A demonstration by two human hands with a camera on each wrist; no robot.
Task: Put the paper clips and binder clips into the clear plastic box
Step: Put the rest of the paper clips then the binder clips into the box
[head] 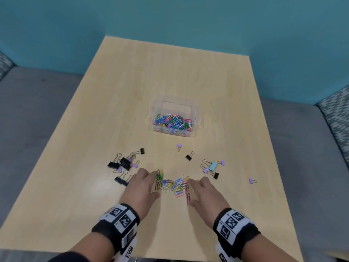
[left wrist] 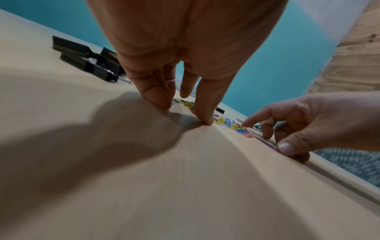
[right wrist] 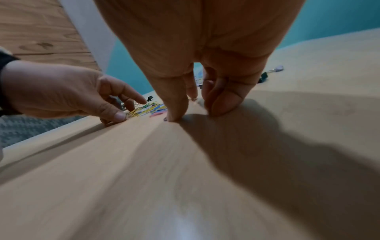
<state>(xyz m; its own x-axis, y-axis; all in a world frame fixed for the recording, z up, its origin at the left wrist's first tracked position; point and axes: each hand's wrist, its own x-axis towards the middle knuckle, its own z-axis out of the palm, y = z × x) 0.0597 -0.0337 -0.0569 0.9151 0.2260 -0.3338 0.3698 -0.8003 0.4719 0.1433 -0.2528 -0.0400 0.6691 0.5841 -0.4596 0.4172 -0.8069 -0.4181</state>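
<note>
A loose pile of coloured paper clips (head: 173,185) (left wrist: 232,125) (right wrist: 148,109) lies on the wooden table (head: 170,76) near its front. My left hand (head: 149,183) (left wrist: 180,110) rests fingertips-down on the table at the pile's left edge. On the pile's right edge my right hand (head: 194,191) (right wrist: 197,112) does the same, thumb beside a red clip. Neither hand holds anything. Behind the pile stands the clear plastic box (head: 196,110), lidless, with many paper clips (head: 173,121) in it. Binder clips lie scattered: a black and purple group (head: 123,163) left, a blue and purple group (head: 212,167) right.
Single binder clips lie between pile and box: one black (head: 188,156), one purple (head: 179,146). Another purple one (head: 252,180) sits near the table's right edge. Grey sofa cushions (head: 37,110) flank the table, and a teal wall stands behind it.
</note>
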